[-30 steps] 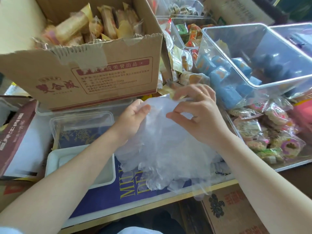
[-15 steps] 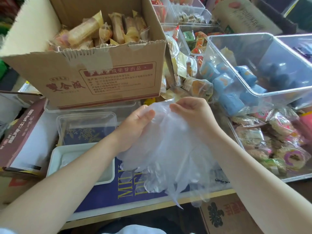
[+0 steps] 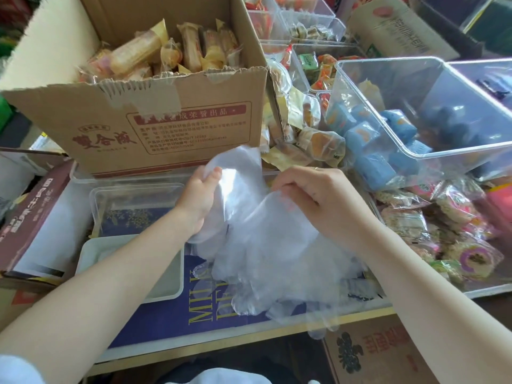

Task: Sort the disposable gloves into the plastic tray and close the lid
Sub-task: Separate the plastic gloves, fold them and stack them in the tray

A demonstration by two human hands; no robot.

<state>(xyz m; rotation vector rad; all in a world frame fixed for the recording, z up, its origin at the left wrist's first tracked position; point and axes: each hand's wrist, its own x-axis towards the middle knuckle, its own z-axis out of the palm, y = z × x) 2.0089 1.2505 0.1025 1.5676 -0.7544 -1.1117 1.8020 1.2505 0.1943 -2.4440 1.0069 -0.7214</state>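
The bunch of disposable gloves [image 3: 266, 245] hangs at centre, pinched at its top by the left hand [image 3: 198, 202] and right hand [image 3: 318, 200], fingers curled. The white plastic tray [image 3: 91, 253] sits at 8 o'clock. Loose glove tips dangling at 6 o'clock could slip free and fall off the table edge

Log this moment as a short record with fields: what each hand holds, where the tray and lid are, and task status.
left hand: left hand grips the top edge of the bunch of clear thin plastic disposable gloves
right hand: right hand pinches the same bunch
gloves: held up, fingers hanging down
tray: white rectangular plastic tray, under the left forearm, no gloves seen inside
lid: clear plastic lid, lying beyond the tray
status: sorting not yet done, lid off
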